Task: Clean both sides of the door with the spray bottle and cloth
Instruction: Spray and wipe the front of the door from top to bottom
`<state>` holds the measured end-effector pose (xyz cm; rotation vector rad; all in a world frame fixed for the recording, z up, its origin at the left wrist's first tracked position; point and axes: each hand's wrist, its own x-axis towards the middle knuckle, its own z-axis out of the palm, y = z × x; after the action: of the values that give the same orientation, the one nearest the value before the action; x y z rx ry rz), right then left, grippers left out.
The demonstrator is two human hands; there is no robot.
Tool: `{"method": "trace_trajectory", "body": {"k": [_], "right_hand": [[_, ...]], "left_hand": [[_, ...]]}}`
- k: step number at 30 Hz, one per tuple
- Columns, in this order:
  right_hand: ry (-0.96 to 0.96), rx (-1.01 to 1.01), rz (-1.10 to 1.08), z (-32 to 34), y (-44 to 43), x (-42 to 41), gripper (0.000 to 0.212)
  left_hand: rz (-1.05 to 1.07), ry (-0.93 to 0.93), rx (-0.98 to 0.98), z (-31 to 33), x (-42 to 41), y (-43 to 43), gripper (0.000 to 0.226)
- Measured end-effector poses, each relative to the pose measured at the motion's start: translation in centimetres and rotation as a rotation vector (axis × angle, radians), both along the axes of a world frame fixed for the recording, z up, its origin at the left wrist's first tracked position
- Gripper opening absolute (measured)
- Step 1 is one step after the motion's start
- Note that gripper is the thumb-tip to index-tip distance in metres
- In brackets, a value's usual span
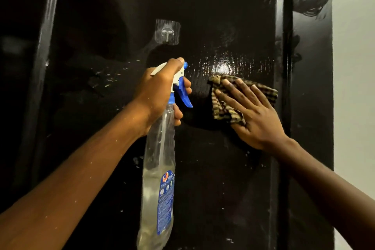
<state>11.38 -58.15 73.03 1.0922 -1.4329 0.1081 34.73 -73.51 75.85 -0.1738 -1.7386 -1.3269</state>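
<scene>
At frame centre, left hand (160, 89) grips spray bottle (160, 168) aimed doorward; right hand (253, 111), fingers flat, presses cloth (223, 107) onto wet door (223, 16) for wiping.

clear adhesive hook (167, 31) upper left; pale wall (354, 67) far rt

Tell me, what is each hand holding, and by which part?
The left hand grips the spray bottle by its neck, one finger on the blue trigger. The right hand grips nothing; its flat fingers press the checked cloth against the door.
</scene>
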Motion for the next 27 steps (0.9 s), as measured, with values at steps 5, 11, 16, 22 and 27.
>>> {"method": "trace_trajectory", "body": {"k": [5,11,16,22,27], "right_hand": [[-0.2,-0.218,0.004,3.5,2.6,-2.2,0.066],[-0.293,-0.39,0.041,5.0,2.2,-2.0,0.068],[-0.223,-0.343,0.077,1.6,3.8,-3.9,0.063],[-0.387,-0.562,0.037,9.4,5.7,-5.7,0.068],[-0.405,-0.538,0.054,16.7,7.3,-6.6,0.064]], "left_hand": [[-0.035,0.009,-0.024,0.2,-2.5,2.7,0.057],[-0.106,0.027,-0.018,0.8,-5.6,5.7,0.051],[-0.137,0.018,-0.016,1.3,-7.5,7.6,0.05],[-0.095,0.044,-0.082,3.9,-8.9,9.7,0.05],[-0.114,0.037,-0.083,4.6,-10.2,11.0,0.05]]}}
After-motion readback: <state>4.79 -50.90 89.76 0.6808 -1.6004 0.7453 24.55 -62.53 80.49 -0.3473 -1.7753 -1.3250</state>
